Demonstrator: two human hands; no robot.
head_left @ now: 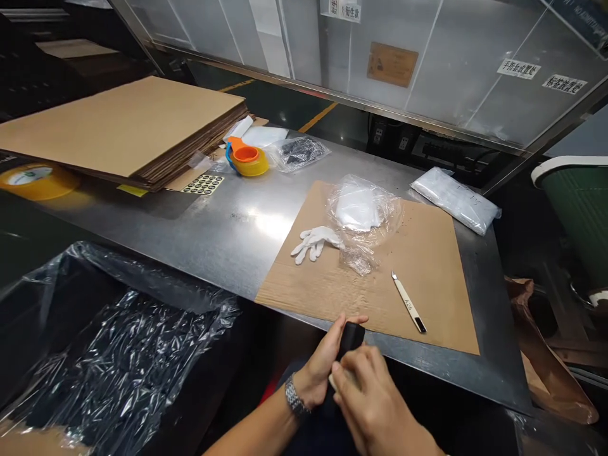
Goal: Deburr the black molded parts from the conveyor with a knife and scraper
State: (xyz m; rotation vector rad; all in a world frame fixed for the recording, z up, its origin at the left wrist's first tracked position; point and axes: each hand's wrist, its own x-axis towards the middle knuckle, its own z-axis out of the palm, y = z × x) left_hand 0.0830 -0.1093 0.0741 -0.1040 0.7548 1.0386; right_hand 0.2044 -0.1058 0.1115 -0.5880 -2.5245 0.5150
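My left hand [321, 360], with a metal watch on its wrist, is closed around a smooth black part [351, 337] with a blunt, rounded end, just off the table's front edge. The kind of part cannot be made out. My right hand [373, 396] is closed against its lower side, fingers pinched together. Something small and pale shows at those fingertips, mostly hidden. Beyond the hands, on a cardboard sheet [308, 291], lie a white-handled craft knife [407, 301] marked A26, a white glove [316, 242] and a clear plastic bag [361, 212] with white sheets inside.
A stack of cardboard [133, 126] stands at the back left, near a yellow tape roll [38, 180] and an orange tape dispenser [247, 157]. A plastic-wrapped packet [456, 197] lies at the right. Below left stands a bin lined with clear plastic [118, 354].
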